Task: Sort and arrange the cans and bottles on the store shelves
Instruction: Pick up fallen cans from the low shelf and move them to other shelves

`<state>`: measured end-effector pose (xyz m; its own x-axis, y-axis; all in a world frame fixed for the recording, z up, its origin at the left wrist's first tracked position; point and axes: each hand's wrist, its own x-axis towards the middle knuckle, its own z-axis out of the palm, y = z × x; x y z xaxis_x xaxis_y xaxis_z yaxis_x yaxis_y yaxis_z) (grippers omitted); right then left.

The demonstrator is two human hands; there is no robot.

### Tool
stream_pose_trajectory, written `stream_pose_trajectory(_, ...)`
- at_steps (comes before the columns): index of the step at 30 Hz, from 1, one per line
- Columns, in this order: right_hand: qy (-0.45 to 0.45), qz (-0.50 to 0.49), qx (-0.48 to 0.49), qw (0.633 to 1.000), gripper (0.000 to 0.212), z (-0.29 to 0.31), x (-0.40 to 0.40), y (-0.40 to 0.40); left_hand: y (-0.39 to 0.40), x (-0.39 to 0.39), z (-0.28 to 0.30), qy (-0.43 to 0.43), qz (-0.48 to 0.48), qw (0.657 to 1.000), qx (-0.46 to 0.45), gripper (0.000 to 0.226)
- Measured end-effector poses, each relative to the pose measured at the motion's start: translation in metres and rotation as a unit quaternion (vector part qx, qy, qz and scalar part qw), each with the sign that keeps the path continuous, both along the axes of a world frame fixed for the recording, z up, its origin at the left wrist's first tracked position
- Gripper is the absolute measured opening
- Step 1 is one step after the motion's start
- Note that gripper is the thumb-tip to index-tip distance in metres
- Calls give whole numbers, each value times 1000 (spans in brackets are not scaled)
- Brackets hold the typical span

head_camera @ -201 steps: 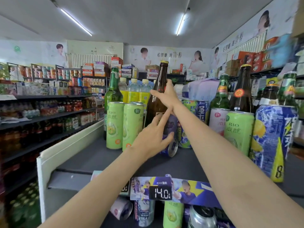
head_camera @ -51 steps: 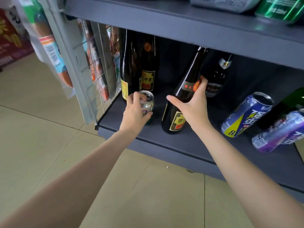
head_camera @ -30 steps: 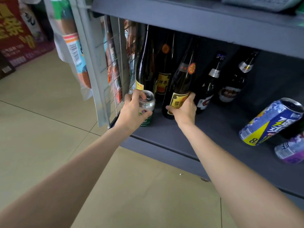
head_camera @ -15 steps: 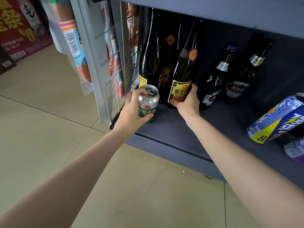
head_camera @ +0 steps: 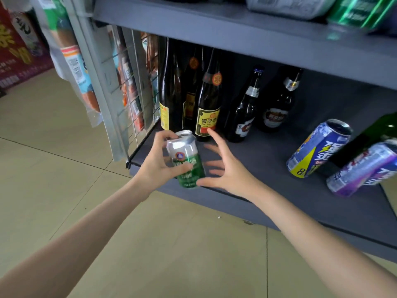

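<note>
Holding: green and silver can gripped in left hand, fingers wrapped round its top and side, above the front lip of the grey bottom shelf.
Right hand: empty, fingers spread wide, just beside the can.
Nearby: dark yellow-label bottle upright at the back left; blue can and purple can tipped over at right.
Doing it well: probably setting the can upright with label outward, clear of the bottles, with the free hand steadying.
</note>
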<state>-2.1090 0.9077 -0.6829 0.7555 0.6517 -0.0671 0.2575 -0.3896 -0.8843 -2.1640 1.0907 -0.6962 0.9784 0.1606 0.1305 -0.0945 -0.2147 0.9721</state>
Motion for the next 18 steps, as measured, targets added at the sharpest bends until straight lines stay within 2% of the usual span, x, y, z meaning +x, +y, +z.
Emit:
stream_pose_trajectory(3, -25, 24, 4, 999, 110, 27, -26, -16, -19, -17, 31, -9, -122, 992, 40, 60)
stream_pose_trajectory(6, -69, -23, 20, 997, 100, 65, -48, -46, -40, -24, 78, -6, -204, 976, 76, 60)
stream_pose_trajectory(8, -116, -59, 27, 991, 95, 97, -58, -67, -50, -24, 115, -58, -229, 957, 169, 59)
stream_pose_trajectory(11, -203, -104, 17, 974, 95, 147, -68, -95, -52, -17, 169, -223, -128, 898, 358, 47)
stream_pose_trajectory(14, -244, -151, 32, 957, 95, 195, -74, -123, -55, -5, 220, -264, -44, 887, 376, 39)
stream_pose_trajectory(18, -292, -218, 53, 930, 93, 244, -73, -149, -78, 16, 254, -257, -23, 884, 389, 31)
